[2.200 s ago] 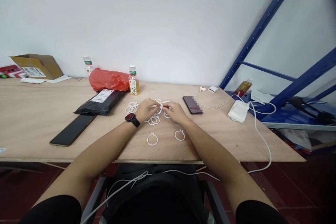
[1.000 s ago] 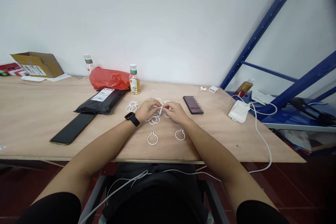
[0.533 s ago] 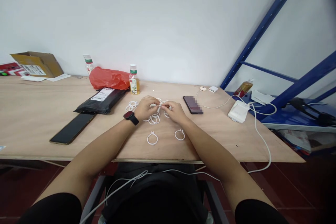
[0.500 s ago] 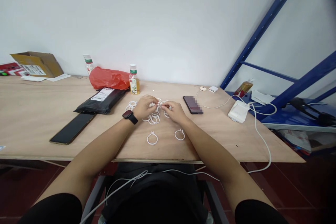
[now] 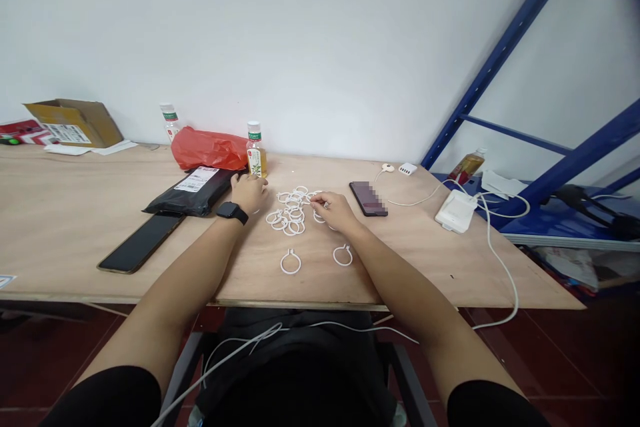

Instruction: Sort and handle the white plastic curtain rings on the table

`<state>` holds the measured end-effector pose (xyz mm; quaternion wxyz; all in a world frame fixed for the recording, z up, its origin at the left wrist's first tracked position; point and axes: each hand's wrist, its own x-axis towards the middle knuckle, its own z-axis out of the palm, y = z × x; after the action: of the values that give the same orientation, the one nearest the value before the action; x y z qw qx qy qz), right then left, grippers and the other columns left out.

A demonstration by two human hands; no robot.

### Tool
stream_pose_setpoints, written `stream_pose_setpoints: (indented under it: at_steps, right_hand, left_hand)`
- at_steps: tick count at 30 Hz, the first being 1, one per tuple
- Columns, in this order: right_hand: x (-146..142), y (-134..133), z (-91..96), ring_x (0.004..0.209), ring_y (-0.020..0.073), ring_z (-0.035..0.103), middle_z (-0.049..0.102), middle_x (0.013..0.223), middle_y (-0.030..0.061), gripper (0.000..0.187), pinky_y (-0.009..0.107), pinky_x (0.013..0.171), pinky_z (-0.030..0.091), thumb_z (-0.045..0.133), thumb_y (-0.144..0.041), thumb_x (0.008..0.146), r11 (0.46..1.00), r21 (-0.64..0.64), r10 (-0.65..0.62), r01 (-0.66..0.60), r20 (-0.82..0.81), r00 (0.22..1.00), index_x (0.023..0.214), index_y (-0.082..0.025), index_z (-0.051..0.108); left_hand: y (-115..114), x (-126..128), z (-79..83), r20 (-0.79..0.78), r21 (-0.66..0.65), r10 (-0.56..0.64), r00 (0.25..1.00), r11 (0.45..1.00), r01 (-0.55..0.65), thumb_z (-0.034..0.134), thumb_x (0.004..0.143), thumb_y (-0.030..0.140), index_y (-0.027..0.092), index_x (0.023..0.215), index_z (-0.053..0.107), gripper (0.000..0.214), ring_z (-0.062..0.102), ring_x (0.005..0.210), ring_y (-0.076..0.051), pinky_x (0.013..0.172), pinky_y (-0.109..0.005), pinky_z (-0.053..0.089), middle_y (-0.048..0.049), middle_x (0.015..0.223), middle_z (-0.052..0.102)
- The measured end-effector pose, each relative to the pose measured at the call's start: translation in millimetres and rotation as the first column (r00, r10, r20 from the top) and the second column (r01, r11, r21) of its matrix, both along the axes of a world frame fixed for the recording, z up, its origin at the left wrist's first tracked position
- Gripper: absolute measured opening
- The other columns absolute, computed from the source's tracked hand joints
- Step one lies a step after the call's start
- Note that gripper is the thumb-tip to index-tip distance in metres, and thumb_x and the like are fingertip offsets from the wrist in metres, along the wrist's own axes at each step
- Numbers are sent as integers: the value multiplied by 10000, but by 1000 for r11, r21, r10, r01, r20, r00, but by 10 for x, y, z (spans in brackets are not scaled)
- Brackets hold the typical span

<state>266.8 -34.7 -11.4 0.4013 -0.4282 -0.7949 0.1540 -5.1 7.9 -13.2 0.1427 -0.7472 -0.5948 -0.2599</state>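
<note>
Several white plastic rings with small tabs lie in a loose pile at the middle of the wooden table. My right hand is at the pile's right side, thumb and finger pinched on a white ring whose shape is mostly hidden. My left hand, wearing a black watch, rests palm down left of the pile, fingers apart, between the black parcel and the drink bottle. Part of another ring shows just beside its palm. Nearer the front edge lie two single rings, one on the left and one on the right.
A black parcel, a phone, a red plastic bag and a drink bottle stand or lie to the left. Right of the hands are another phone, a white charger with cables, and a blue rack.
My left hand has left my right hand and moved leftward toward the parcel and bottle, uncovering more of the pile. Some rings left of the pile now lie closer to it. My right hand stays nearly in place.
</note>
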Motion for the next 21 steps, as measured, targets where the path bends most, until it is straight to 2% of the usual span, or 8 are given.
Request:
stream_pose_setpoints:
  at_steps: [3, 6, 11, 15, 18, 21]
  right_hand:
    - [-3, -7, 4, 818, 169, 685, 758, 891, 30, 124, 292, 777, 498, 628, -220, 861, 1000, 3, 3, -3, 7, 1000, 900, -224, 746]
    - [0, -10, 5, 809, 169, 682, 758, 877, 27, 120, 286, 764, 494, 631, -219, 860, 1000, 1, 2, -2, 12, 1000, 895, -225, 746]
    - [-1, -7, 7, 801, 168, 676, 756, 864, 24, 116, 281, 753, 489, 633, -221, 860, 1000, 3, 1, -1, 18, 1000, 879, -223, 748]
    - [-5, -7, 6, 794, 167, 675, 756, 865, 25, 113, 283, 752, 487, 633, -223, 858, 1000, 12, 7, -7, 27, 1000, 869, -224, 745]
    - [-2, -7, -3, 793, 166, 678, 754, 870, 28, 119, 280, 754, 493, 631, -231, 856, 1000, -2, 4, -4, 0, 1000, 893, -222, 744]
    - [0, -11, -3, 787, 162, 677, 747, 877, 27, 197, 281, 764, 498, 646, -243, 842, 1000, -21, 3, -4, -38, 999, 1020, -218, 727]
  left_hand:
    - [-36, 93, -8, 27, -33, -137, 990, 990, 138, 557, 807, 333, 196, 939, 733, 259, 608, 1017, -341, 996, -536, 299, -153, 1016, 728]
    - [-62, 176, -29, 64, -103, -282, 957, 952, 288, 560, 819, 374, 207, 939, 739, 272, 622, 1027, -327, 995, -507, 316, -139, 1012, 735]
    - [-51, 212, -111, 14, -205, -319, 948, 927, 315, 566, 807, 319, 238, 815, 724, 178, 639, 952, -278, 974, -478, 349, -87, 916, 754]
    - [-49, 207, -99, 12, -214, -315, 949, 926, 310, 564, 834, 296, 222, 762, 682, 157, 640, 934, -270, 961, -484, 368, -79, 891, 727]
    - [-74, 235, -36, 56, -170, -340, 939, 923, 345, 523, 889, 301, 216, 863, 674, 176, 643, 949, -260, 931, -454, 413, -87, 973, 703]
    - [-129, 309, 26, 155, -113, -456, 876, 873, 475, 522, 917, 346, 203, 975, 656, 205, 651, 898, -223, 838, -372, 478, -101, 1070, 671]
